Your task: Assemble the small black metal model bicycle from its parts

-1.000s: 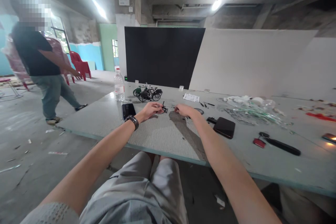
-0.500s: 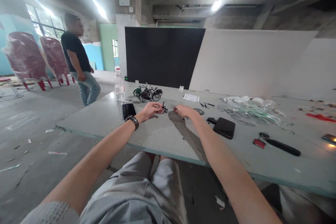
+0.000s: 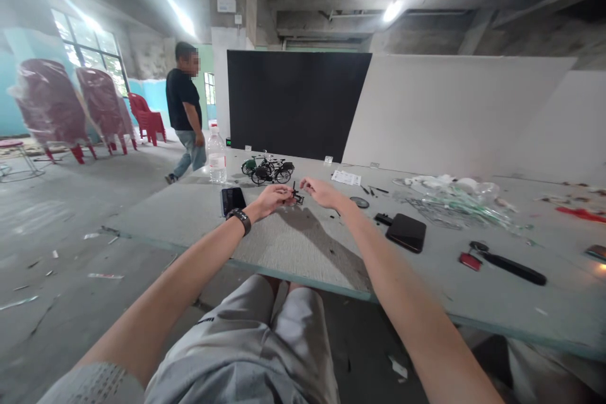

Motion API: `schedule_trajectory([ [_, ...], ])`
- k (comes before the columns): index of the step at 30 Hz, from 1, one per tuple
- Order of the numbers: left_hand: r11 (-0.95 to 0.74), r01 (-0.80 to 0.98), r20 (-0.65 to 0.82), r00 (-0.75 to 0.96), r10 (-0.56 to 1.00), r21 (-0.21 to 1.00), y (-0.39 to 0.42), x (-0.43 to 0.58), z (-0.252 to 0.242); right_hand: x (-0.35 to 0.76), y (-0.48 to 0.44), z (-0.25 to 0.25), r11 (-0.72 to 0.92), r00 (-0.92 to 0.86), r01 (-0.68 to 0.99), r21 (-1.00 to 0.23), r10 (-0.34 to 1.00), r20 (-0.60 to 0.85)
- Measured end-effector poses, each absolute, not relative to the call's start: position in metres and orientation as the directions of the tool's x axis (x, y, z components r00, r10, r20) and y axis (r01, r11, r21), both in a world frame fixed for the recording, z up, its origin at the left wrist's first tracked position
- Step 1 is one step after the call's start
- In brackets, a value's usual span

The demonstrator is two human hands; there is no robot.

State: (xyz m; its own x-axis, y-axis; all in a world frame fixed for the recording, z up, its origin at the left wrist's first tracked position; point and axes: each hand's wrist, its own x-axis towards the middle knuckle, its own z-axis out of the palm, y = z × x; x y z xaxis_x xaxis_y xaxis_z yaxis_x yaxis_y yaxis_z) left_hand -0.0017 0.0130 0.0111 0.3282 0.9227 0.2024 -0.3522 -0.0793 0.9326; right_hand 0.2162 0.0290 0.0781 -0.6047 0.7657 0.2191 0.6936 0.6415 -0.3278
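My left hand (image 3: 277, 197) is closed on a small black model part (image 3: 298, 197) with a thin upright rod, held just over the table. It looks like a piece of a miniature bicycle. Close by on the right, my right hand (image 3: 319, 191) has its fingers bent together near the top of that part. Whatever those fingertips pinch is too small to make out. Beyond my left hand stand miniature black bicycles (image 3: 269, 173), one with a green piece. A dark phone (image 3: 232, 201) lies beside my left wrist.
A water bottle (image 3: 217, 158) stands at the left. To the right lie a paper sheet (image 3: 346, 177), a round dark disc (image 3: 359, 202), a black flat case (image 3: 406, 231), a black-handled tool (image 3: 514, 267) and plastic bags (image 3: 454, 196). A person (image 3: 184, 110) walks behind the table.
My right hand has moved left and slightly up, closer to the part in my left hand. My left hand has barely moved. The person in the background has walked to the right.
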Motion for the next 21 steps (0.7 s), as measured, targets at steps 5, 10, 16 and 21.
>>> schedule_trajectory([
  [5, -0.071, -0.381, 0.213, 0.344, 0.914, 0.922, 0.0118, -0.0017, 0.0120, 0.2056, 0.0222, 0.0790, 0.687, -0.654, 0.643, -0.339, 0.722, 0.225],
  [10, -0.057, -0.388, 0.203, 0.349, 0.915, 0.920, 0.0115, -0.0010, 0.0126, 0.2054, 0.0211, 0.0784, 0.695, -0.650, 0.642, -0.324, 0.717, 0.252],
  [16, -0.064, -0.409, 0.225, 0.357, 0.906, 0.910, 0.0134, -0.0009, 0.0101, 0.2048, 0.0241, 0.0756, 0.729, -0.662, 0.622, -0.287, 0.685, 0.304],
  [21, -0.061, -0.378, 0.206, 0.355, 0.912, 0.924, 0.0125, -0.0009, 0.0104, 0.2065, 0.0240, 0.0765, 0.708, -0.645, 0.635, -0.310, 0.707, 0.292],
])
